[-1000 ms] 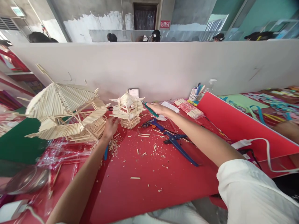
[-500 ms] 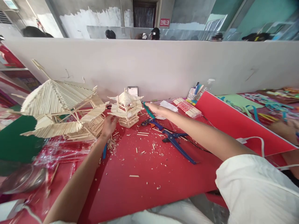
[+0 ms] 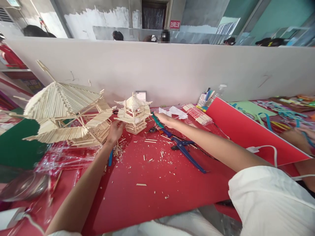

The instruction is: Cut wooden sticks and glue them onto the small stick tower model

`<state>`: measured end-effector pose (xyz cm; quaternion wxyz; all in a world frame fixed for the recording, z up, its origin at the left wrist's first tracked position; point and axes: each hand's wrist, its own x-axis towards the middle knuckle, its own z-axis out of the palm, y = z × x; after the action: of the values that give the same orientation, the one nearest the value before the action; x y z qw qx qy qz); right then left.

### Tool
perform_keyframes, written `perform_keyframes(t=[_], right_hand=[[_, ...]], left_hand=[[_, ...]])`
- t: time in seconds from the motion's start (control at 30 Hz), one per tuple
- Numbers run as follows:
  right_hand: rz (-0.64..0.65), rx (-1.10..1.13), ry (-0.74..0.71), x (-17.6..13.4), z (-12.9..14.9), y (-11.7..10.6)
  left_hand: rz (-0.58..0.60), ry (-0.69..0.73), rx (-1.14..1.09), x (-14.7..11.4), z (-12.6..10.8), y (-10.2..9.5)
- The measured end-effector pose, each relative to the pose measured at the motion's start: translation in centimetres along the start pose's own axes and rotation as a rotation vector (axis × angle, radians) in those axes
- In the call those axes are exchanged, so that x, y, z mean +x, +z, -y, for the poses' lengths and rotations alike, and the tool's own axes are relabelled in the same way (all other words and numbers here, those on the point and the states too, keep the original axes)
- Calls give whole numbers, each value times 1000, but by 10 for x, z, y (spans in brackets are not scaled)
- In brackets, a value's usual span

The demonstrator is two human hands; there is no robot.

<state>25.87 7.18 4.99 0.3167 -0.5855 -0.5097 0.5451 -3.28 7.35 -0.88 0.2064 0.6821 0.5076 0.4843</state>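
Note:
A small pagoda model point(image 3: 134, 113) built of thin wooden sticks stands on the red table, upright. My left hand point(image 3: 115, 131) is closed at the left side of its lower roof and base; its fingertips are partly hidden there. To the right of the model, my right hand point(image 3: 166, 120) is wrapped round a slim green-handled tool point(image 3: 157, 120), whose tip points toward the pagoda's roof edge. Just below that hand lie a blue-handled glue gun point(image 3: 165, 131) and large blue cutters point(image 3: 188, 155). Stick offcuts point(image 3: 150, 141) are scattered in front.
A larger stick pavilion point(image 3: 66, 111) stands at left beside crumpled clear wrap point(image 3: 64, 160). Packed sticks point(image 3: 198, 114), a pen holder point(image 3: 204, 97) and a leaning red board point(image 3: 248, 131) are at right. A white partition point(image 3: 172, 72) runs behind. Another person's hand point(image 3: 305, 132) shows at far right.
My right hand has shifted slightly right and down with the green tool, which now lies closer over the glue gun. My left hand stays at the small pagoda; the view has moved slightly.

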Motion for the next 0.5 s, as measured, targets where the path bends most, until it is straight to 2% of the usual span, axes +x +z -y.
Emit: perform_keyframes(t=[0.17,0.5], right_hand=[[-30,136,14,-4,-4,2],[-26,72,11,-13,3,-5]], left_hand=[[3,10,-14,0,0,0],[2,0,-14,-1,-1,-1]])
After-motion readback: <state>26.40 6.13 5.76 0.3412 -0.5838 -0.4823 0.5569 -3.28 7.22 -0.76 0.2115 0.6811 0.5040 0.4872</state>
